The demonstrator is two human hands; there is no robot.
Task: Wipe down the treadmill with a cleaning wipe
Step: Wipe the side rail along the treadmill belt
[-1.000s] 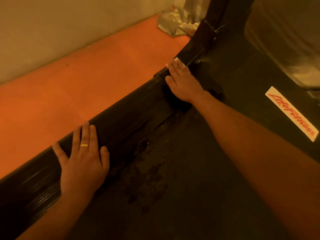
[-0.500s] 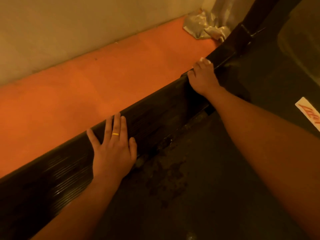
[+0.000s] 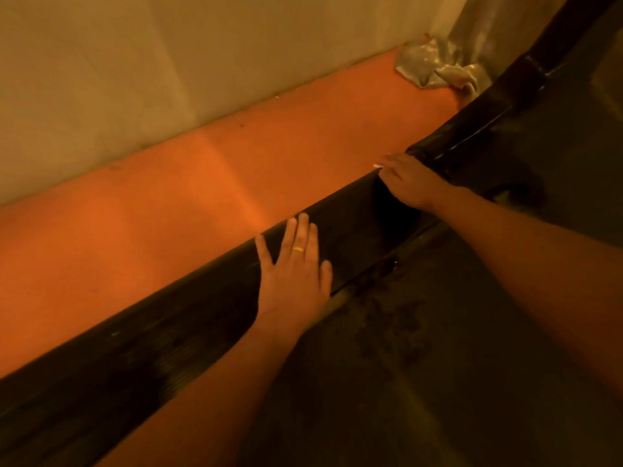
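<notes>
The treadmill's black ribbed side rail (image 3: 202, 308) runs diagonally from lower left to upper right, beside the dark belt (image 3: 421, 365). My left hand (image 3: 293, 278), with a gold ring, rests flat on the rail with straight fingers. Further up the rail, my right hand (image 3: 409, 182) bends its fingers over the rail's outer edge onto the cleaning wipe (image 3: 378, 165). Only a small white corner of the wipe shows at the fingertips. Both forearms cross the belt.
An orange floor strip (image 3: 168, 214) lies between the rail and a pale wall (image 3: 135, 79). A crumpled grey cover (image 3: 435, 67) sits on the floor by the treadmill's black upright (image 3: 539, 62). Dark stains mark the belt near the rail.
My right hand has slid the wipe from the rail's top, by the upright's base, to its outer edge, closer to my left hand. My left hand stays flat on the rail.
</notes>
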